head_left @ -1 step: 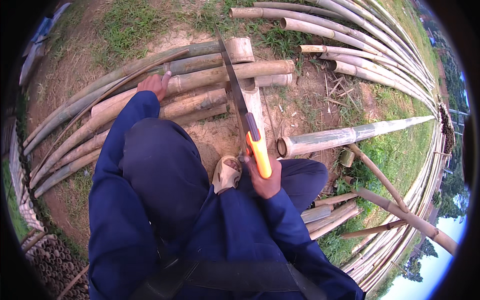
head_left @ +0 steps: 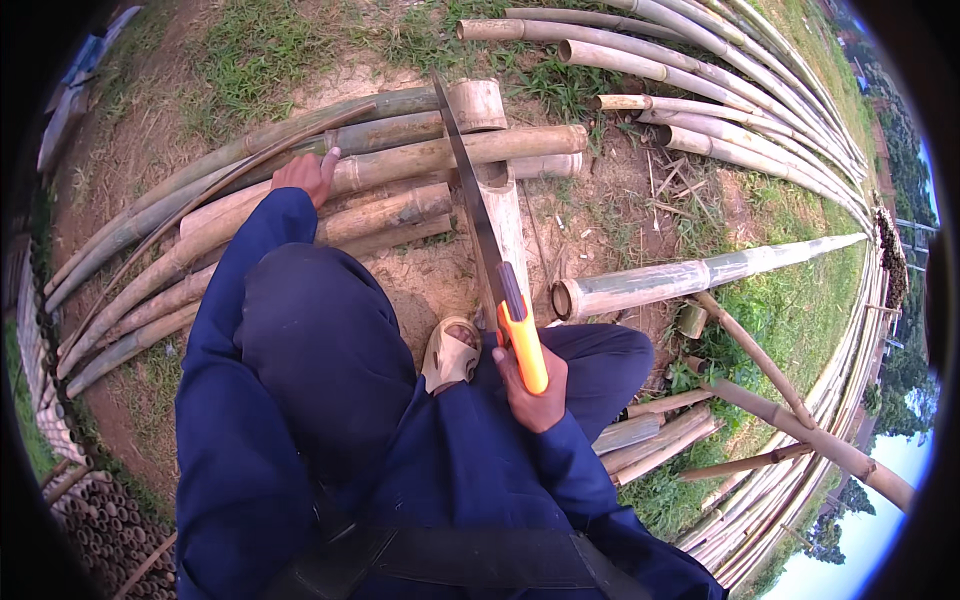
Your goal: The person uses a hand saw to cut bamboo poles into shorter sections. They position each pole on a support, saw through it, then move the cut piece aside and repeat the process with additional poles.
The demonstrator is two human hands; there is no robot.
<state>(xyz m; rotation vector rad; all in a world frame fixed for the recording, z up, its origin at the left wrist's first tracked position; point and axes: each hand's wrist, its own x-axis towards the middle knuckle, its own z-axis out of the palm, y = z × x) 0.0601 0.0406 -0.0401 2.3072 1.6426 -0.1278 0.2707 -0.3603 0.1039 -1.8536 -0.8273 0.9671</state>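
My right hand is closed round the orange and dark handle of a hand saw, whose long blade points away from me. The blade crosses a bamboo pole a short way from its open right end. How deep the teeth sit in it I cannot tell. Left of the blade, my left hand grips the same pole from above, its thumb lying along it. Under the pole's right end lies a pale bamboo piece with a hollow opening. Beyond it stands a short bamboo section.
More bamboo poles lie beside the held one. A thick pole stretches off to the right, over a bamboo prop. Long poles are spread at the far right. My sandalled foot is close to the saw handle.
My right hand has drawn the saw back toward me a little, and the handle sits lower. My left hand keeps its place on the pole.
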